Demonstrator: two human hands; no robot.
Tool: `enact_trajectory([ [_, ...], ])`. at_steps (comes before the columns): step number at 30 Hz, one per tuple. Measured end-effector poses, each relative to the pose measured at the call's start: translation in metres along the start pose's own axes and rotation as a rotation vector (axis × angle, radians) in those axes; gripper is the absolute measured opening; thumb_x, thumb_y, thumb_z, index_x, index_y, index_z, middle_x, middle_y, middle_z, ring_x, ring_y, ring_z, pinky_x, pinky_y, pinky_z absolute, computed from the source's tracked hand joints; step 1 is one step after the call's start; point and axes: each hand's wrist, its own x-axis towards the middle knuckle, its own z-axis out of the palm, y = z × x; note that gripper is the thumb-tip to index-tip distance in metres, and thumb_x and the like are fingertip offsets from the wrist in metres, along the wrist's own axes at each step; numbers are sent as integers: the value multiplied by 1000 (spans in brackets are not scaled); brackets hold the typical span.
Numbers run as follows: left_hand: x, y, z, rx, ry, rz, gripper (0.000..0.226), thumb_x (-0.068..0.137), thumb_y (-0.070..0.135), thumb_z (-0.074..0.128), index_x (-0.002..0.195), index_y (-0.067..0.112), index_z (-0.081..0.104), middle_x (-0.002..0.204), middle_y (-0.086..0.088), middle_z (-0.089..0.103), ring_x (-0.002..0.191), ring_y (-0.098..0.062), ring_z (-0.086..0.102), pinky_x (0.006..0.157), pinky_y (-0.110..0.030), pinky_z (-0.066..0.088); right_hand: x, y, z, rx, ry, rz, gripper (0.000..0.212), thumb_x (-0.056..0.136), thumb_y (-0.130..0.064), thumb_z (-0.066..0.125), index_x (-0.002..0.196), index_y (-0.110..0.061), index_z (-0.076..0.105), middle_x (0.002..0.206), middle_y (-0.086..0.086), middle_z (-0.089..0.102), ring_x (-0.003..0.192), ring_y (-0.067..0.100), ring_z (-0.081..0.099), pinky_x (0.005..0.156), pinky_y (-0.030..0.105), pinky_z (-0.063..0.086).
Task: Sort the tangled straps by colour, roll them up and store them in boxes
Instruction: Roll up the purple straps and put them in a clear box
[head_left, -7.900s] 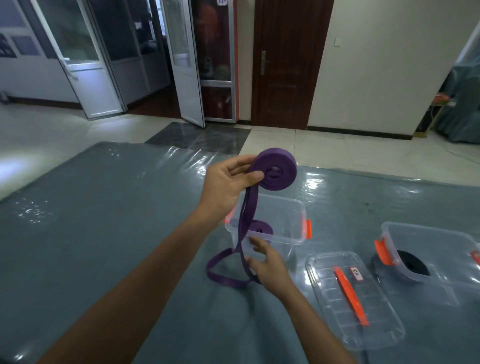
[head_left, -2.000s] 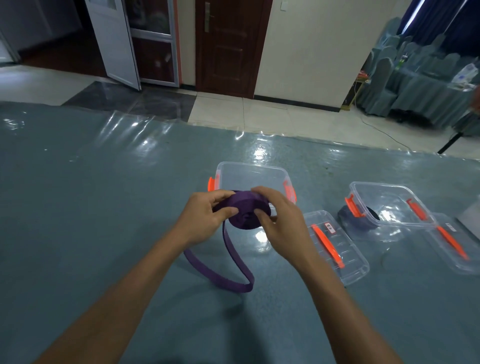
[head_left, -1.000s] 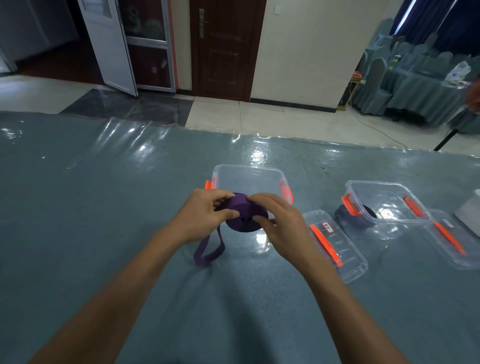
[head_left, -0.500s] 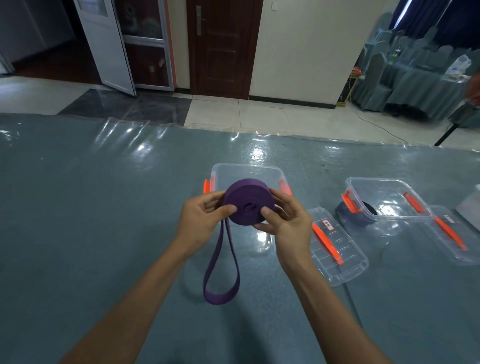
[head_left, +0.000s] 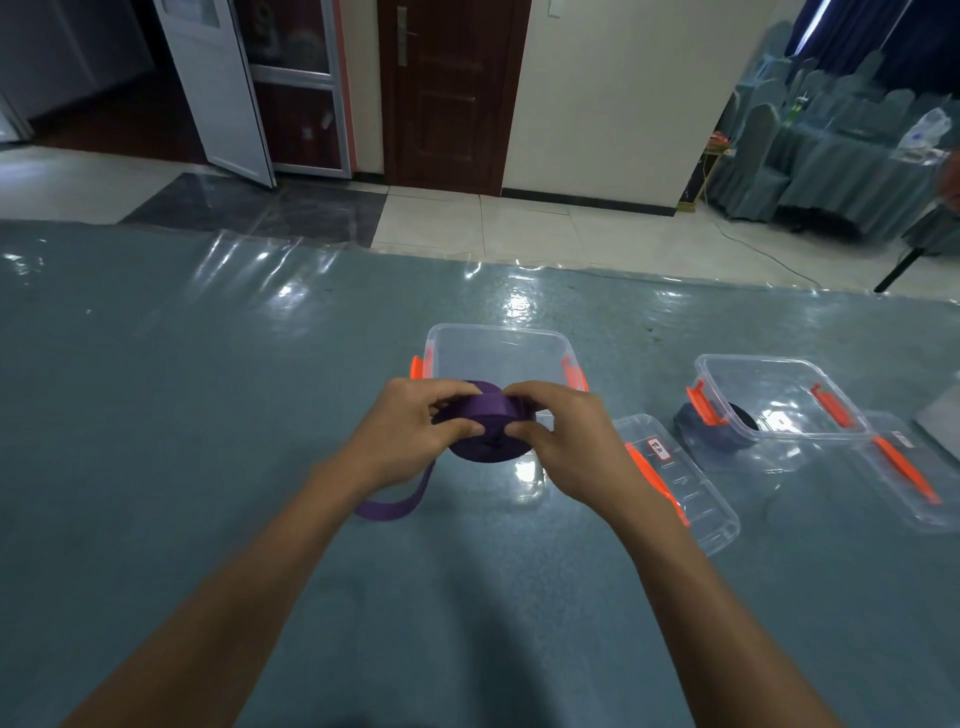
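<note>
Centre box (head_left: 496, 358): clear, orange latches, open-topped, inside partly hidden behind the hands. Right box (head_left: 789, 382): same kind, open-topped, with a dark roll (head_left: 740, 418) at its near left corner. Beside each, on its right, a clear lid (head_left: 696, 499) and a second lid (head_left: 906, 467), flat, orange handles up.

Purple strap roll (head_left: 488, 439) gripped between left hand (head_left: 410, 431) and right hand (head_left: 571, 441), thumbs and fingers curled onto it from either side, just in front of the centre box. Loose tail (head_left: 395, 506) looping down below the left wrist to the table (head_left: 208, 415).

Grey-blue cover under glossy clear sheeting. Beyond: tiled floor (head_left: 519, 228), brown door (head_left: 447, 93), white door (head_left: 218, 88) ajar, covered chairs (head_left: 831, 156) far right.
</note>
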Motion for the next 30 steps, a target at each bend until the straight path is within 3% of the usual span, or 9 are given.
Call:
enact_trajectory([
  [2,-1,0,4,-119,66,-19,32,78,17,84,106,30,77,95,17,77,88,-5,73,82,-18,55,-1,0,0,101,62,31,31,81,-2,73,104,-23,73,93,-18,70,91,1,63,84,5,41],
  [6,-4,-3,9,-335,238,-130,39,74,11,88,104,32,76,99,13,78,96,-9,74,91,-22,56,-5,2,2,523,186,224,31,85,6,69,102,-20,72,94,-1,75,95,21,71,79,40,62],
  [9,-6,-3,11,-470,291,-173,42,73,5,86,102,32,75,100,10,79,98,-11,74,91,-22,56,-6,4,3,769,230,328,28,88,7,66,111,-9,72,98,12,76,95,33,73,73,42,62],
  [15,-4,-4,9,-635,257,-197,33,78,-1,80,100,24,78,100,-3,79,94,-16,76,82,-21,58,-16,4,18,1056,197,440,24,92,6,62,112,-6,68,99,11,75,93,29,73,74,47,62],
  [18,-6,-14,5,-504,208,-227,32,76,-5,80,101,14,75,96,-1,80,92,-17,76,85,-26,59,-19,6,18,852,107,387,28,92,4,63,116,-9,66,106,10,75,101,30,71,80,45,62],
  [21,-10,-15,4,-404,169,-244,36,74,-5,83,101,17,75,92,3,79,90,-12,75,86,-23,58,-15,5,10,278,12,179,38,87,-16,75,124,-20,66,114,-8,72,109,7,65,93,21,51],
  [23,-10,-11,5,-342,127,-235,41,73,-2,86,99,28,73,88,14,78,89,-4,74,83,-15,54,-12,0,7,111,-39,101,43,83,-23,79,124,-26,66,111,-14,71,104,1,62,89,7,42],
  [28,-6,0,9,-374,114,-188,42,71,1,87,96,32,75,91,13,78,89,-7,75,81,-15,55,-4,-1,1,122,-51,124,33,79,-13,80,107,-28,70,91,-17,70,88,1,63,76,4,44],
  [30,-7,2,12,-434,141,-177,39,72,2,87,96,31,77,94,6,79,91,-13,76,83,-20,58,-5,2,-1,268,-12,169,32,78,-5,79,97,-29,70,88,-13,72,88,4,67,78,14,52],
])
